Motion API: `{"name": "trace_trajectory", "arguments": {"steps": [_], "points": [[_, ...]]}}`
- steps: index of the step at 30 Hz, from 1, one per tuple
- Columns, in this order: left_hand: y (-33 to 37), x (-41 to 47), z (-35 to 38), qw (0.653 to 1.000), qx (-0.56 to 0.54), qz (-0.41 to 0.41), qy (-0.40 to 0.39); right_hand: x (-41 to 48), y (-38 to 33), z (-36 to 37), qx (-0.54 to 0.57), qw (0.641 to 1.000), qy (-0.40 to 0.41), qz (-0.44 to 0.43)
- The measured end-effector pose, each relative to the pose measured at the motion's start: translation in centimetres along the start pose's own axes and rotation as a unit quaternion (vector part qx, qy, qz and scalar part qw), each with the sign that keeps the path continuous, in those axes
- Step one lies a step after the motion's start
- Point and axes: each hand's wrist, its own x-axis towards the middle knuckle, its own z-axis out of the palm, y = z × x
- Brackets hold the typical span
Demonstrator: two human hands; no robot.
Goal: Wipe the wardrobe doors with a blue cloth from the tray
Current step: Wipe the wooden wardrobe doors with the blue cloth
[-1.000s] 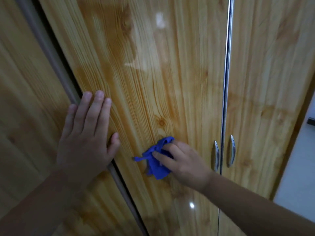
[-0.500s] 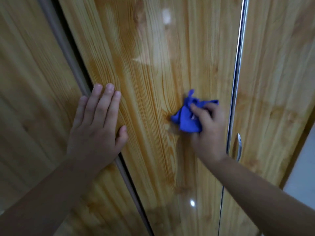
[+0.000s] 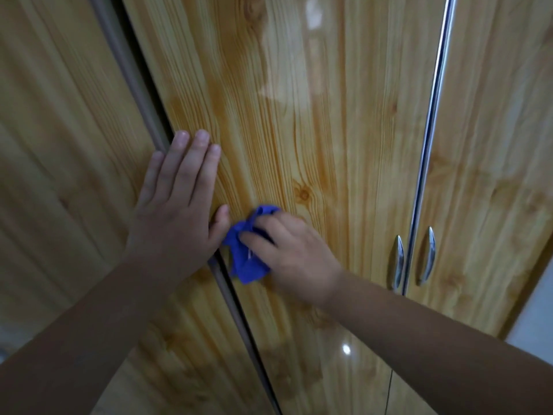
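Glossy pine-pattern wardrobe doors fill the head view. The middle door [image 3: 314,130] is the one being touched. A crumpled blue cloth [image 3: 247,259] lies against its left edge, and my right hand [image 3: 290,250] holds the cloth with curled fingers, pressing it to the wood. My left hand [image 3: 176,205] lies flat with straight fingers across the dark seam between the left door [image 3: 59,145] and the middle door, its thumb close to the cloth. No tray is in view.
A chrome strip [image 3: 431,115] runs down between the middle door and the right door [image 3: 493,145]. Two curved chrome handles [image 3: 414,259] sit either side of it. A pale wall shows at the lower right edge [image 3: 535,313].
My right hand carried the cloth from beside the chrome strip down and left to the middle door's left edge, near my left thumb. My left hand stayed flat on the seam.
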Motion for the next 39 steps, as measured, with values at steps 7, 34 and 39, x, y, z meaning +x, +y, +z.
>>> {"name": "trace_trajectory", "arguments": {"steps": [7,34,39], "points": [[-0.1,0.1,-0.1,1.0,-0.008,0.003,0.0,-0.3,2.1,-0.3,0.002,0.993,0.089,0.075],[6.9,4.1,-2.6,0.973,-0.228,0.039,0.001,-10.6,9.0,-11.6,0.144,0.888,0.018,0.437],[10.6,7.0,-1.9,0.97,-0.233,0.068,0.005,-10.9,12.9,-14.6,0.183,0.864,0.051,0.466]]}}
